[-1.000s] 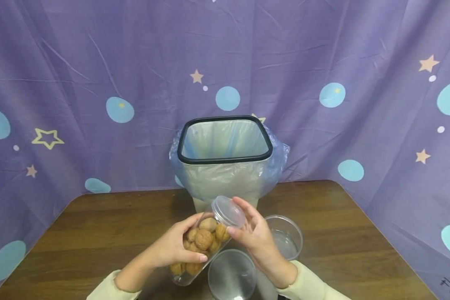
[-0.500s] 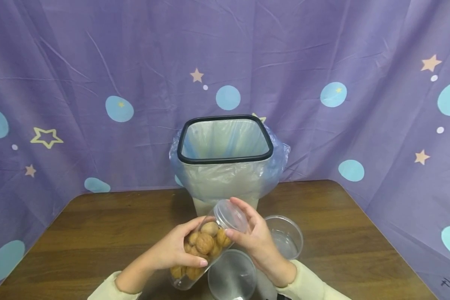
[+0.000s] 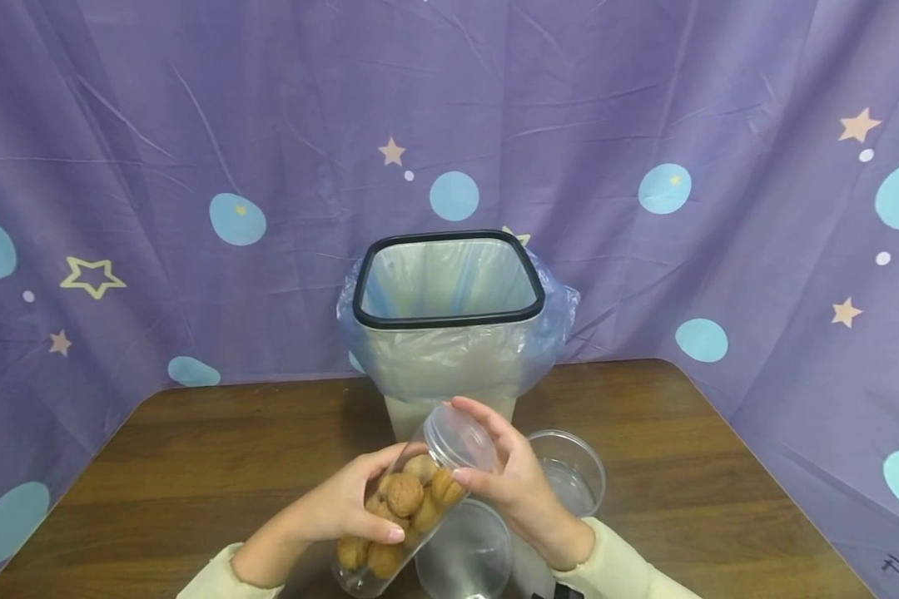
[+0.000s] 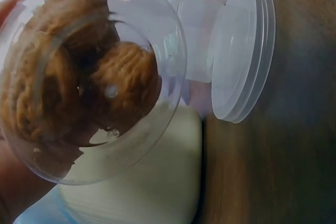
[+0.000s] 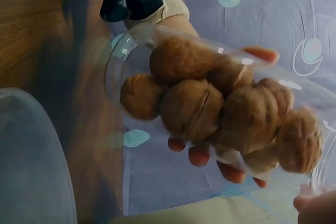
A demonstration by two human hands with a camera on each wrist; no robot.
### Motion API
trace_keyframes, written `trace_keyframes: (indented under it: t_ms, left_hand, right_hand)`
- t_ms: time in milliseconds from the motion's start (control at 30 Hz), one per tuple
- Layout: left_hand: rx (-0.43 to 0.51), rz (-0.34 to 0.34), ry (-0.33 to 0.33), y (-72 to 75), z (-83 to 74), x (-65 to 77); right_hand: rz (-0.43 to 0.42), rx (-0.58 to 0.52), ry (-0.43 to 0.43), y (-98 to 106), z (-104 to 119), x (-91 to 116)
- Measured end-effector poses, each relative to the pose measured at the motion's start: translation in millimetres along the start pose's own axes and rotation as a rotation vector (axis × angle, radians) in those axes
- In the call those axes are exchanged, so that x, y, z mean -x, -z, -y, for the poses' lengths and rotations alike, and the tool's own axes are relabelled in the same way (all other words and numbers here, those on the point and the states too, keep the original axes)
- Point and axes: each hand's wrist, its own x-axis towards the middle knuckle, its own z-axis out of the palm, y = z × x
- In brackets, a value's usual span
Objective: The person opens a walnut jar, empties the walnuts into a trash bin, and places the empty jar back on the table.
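Observation:
A clear plastic jar (image 3: pixel 360 582) of walnuts (image 3: pixel 404 494) is held tilted above the table, its lidded end up and to the right. My left hand (image 3: pixel 348 503) grips the jar's body, thumb across the near side. At the top, my right hand (image 3: pixel 520 478) holds the translucent lid (image 3: pixel 460 437) between thumb and fingers; the lid sits on the jar. The left wrist view looks at the jar's round base (image 4: pixel 168 129) with walnuts behind it. In the right wrist view, left-hand fingertips (image 5: pixel 199 156) show beneath the jar, and several walnuts (image 5: pixel 191 108) fill it.
A round clear container (image 3: pixel 464 549) stands just below the jar. Another round clear container (image 3: pixel 569 474) is beside the right forearm. Behind the hands stands a bin with a black rim (image 3: pixel 449 323) and a bluish plastic liner. A purple curtain (image 3: pixel 285 333) borders the wooden table (image 3: pixel 217 466).
The jar and both hands have shifted slightly; the jar's base sits a little lower and nearer my body. The lid remains on it, and both hands keep their hold.

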Motion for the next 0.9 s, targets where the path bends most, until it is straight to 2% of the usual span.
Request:
trace_keyframes:
  t_ms: [233,367,533,700,900]
  left_hand:
    - [0.123,0.059,-0.026,-0.4,2.6,-0.6]
    - [0.145,0.069,-0.033,0.0,3.2,-0.1]
    - [0.124,0.046,-0.014,2.2,2.2,1.3]
    - [0.052,-0.026,0.032,5.1,-0.7,3.2]
    - [-0.180,-0.178,0.132,5.1,-4.0,3.7]
  right_hand:
    - [0.089,-0.078,0.043,5.2,-6.4,-1.1]
    - [0.158,-0.110,0.078,8.0,-8.8,-2.4]
    - [0.181,-0.119,0.075,10.5,-10.2,-1.5]
    - [0.127,-0.141,0.042,12.1,-13.5,1.9]
    - [-0.095,-0.044,-0.021,4.7,-12.0,6.4]
